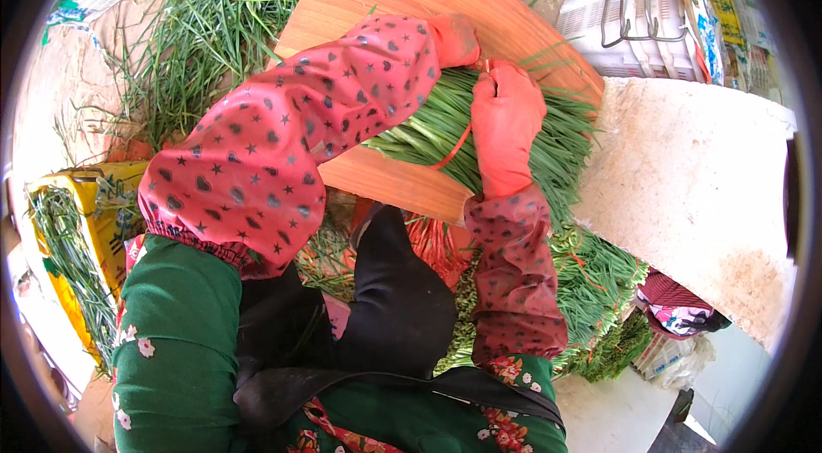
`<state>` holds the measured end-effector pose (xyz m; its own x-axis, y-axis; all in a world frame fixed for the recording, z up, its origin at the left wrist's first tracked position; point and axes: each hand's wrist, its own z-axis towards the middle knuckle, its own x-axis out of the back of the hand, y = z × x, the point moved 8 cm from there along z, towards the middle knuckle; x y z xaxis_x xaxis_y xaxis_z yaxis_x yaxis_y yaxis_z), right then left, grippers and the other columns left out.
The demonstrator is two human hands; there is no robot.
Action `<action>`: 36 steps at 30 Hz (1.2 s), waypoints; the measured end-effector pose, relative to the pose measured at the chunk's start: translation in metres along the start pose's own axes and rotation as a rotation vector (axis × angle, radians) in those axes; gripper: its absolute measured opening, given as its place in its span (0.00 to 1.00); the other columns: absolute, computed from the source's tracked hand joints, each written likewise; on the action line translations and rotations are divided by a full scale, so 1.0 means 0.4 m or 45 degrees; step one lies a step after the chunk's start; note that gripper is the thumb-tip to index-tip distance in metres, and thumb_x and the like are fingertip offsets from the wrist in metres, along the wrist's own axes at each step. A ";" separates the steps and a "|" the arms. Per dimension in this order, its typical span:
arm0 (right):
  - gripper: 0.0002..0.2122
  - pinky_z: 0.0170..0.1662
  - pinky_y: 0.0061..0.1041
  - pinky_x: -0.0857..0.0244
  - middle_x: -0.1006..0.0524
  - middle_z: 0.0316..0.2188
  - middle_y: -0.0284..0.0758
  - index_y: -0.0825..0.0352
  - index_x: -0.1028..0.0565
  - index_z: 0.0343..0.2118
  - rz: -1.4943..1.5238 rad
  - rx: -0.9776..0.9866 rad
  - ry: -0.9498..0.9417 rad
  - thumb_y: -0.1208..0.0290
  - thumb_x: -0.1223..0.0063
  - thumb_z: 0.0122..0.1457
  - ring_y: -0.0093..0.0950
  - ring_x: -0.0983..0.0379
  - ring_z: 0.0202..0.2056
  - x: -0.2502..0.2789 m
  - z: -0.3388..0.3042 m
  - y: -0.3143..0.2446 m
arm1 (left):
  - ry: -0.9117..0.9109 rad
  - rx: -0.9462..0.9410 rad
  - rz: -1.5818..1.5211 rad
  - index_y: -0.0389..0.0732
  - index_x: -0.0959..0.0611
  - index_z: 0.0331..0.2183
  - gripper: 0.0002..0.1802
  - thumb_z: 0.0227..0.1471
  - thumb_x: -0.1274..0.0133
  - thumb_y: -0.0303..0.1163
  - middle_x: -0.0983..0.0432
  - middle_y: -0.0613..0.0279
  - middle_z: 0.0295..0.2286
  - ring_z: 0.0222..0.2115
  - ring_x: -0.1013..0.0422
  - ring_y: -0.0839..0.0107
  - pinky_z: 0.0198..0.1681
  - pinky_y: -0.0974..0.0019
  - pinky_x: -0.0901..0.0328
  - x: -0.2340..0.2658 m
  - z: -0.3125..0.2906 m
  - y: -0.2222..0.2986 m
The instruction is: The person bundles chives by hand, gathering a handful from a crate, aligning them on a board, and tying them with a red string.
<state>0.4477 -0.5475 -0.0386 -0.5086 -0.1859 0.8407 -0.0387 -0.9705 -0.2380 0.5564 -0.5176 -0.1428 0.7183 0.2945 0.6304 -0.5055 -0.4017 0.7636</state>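
A thick bundle of green chives [428, 129] lies across an orange-brown wooden board [402, 181], its leaf ends fanning out to the right. A thin red tie [456, 147] runs over the bundle and vanishes at my right hand. My right hand [507, 128], in an orange-pink rubber glove, is closed on top of the chives, its fingertips at the bundle's far side. Close to those fingertips, my gloved left hand [454, 40] is curled closed at the far edge of the chives. What its fingers hold is hidden. Patterned red sleeve covers wrap both forearms.
Loose chives [214, 33] are heaped at the far left. A yellow container [120, 226] with more chives stands at left. Red ties [437, 246] hang below the board. Tied chive bundles [591, 286] sit at right, beside a white slab [685, 187]. A white basket [629, 25] stands at far right.
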 end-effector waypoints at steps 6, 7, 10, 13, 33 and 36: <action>0.08 0.34 0.42 0.34 0.24 0.26 0.43 0.66 0.25 0.24 -0.117 -0.317 -0.460 0.67 0.49 0.48 0.45 0.28 0.31 -0.077 -0.011 0.069 | -0.019 0.027 -0.010 0.32 0.18 0.37 0.20 0.38 0.37 0.31 0.20 0.52 0.30 0.31 0.24 0.66 0.36 0.64 0.30 -0.011 0.001 -0.018; 0.08 0.34 0.42 0.34 0.24 0.27 0.43 0.66 0.24 0.24 -0.097 -0.324 -0.480 0.66 0.49 0.47 0.45 0.28 0.31 -0.076 -0.012 0.073 | -0.027 0.030 0.016 0.31 0.18 0.37 0.20 0.38 0.37 0.30 0.20 0.51 0.30 0.31 0.24 0.65 0.36 0.64 0.30 -0.012 0.004 -0.016; 0.08 0.36 0.42 0.34 0.24 0.28 0.43 0.65 0.23 0.25 -0.008 -0.356 -0.527 0.66 0.49 0.47 0.45 0.27 0.32 -0.077 -0.017 0.082 | -0.074 0.037 0.024 0.30 0.19 0.37 0.18 0.40 0.41 0.28 0.20 0.50 0.30 0.31 0.24 0.65 0.36 0.64 0.30 -0.018 0.004 0.004; 0.09 0.37 0.40 0.34 0.24 0.30 0.44 0.65 0.22 0.28 0.079 -0.400 -0.571 0.66 0.50 0.48 0.46 0.28 0.34 -0.078 -0.020 0.075 | -0.079 0.003 0.008 0.30 0.19 0.37 0.17 0.42 0.44 0.26 0.20 0.49 0.30 0.31 0.24 0.65 0.36 0.64 0.30 -0.024 0.004 0.000; 0.12 0.39 0.41 0.33 0.23 0.31 0.43 0.63 0.21 0.29 0.055 -0.471 -0.616 0.59 0.49 0.53 0.45 0.26 0.35 -0.098 -0.020 0.096 | 0.011 -0.023 -0.319 0.38 0.16 0.34 0.14 0.39 0.47 0.26 0.20 0.55 0.28 0.30 0.25 0.65 0.35 0.64 0.31 0.018 -0.046 0.046; 0.13 0.38 0.41 0.33 0.22 0.29 0.42 0.64 0.21 0.28 0.048 -0.465 -0.621 0.59 0.49 0.53 0.45 0.26 0.34 -0.093 -0.018 0.075 | 0.044 -0.029 -0.191 0.38 0.16 0.33 0.14 0.40 0.49 0.26 0.20 0.52 0.28 0.30 0.25 0.61 0.35 0.61 0.32 0.025 -0.061 0.052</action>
<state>0.4593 -0.5687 -0.0806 -0.0659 -0.3518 0.9338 -0.3647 -0.8626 -0.3507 0.5413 -0.5019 -0.1171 0.7699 0.3798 0.5128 -0.4043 -0.3315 0.8525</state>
